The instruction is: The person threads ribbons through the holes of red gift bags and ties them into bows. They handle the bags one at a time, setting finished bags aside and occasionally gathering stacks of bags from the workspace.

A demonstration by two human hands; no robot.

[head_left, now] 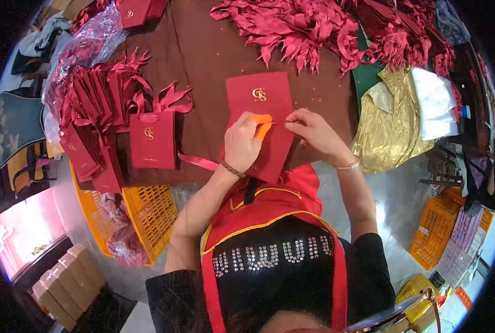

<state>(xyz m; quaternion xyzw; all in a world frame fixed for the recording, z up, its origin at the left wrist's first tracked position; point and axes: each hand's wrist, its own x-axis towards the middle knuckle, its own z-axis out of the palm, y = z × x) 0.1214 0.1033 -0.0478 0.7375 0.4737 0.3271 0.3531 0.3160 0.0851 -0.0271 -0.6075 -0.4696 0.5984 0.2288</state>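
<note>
Head view: two hands (243, 139) (313, 132), one orange item (263, 127), one red bag (269, 106).

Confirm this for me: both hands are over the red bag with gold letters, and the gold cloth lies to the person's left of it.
The side is wrong: the head view shows the gold cloth to the person's right of the red bag. The left hand and right hand are indeed over that bag, with its gold letters.
</note>
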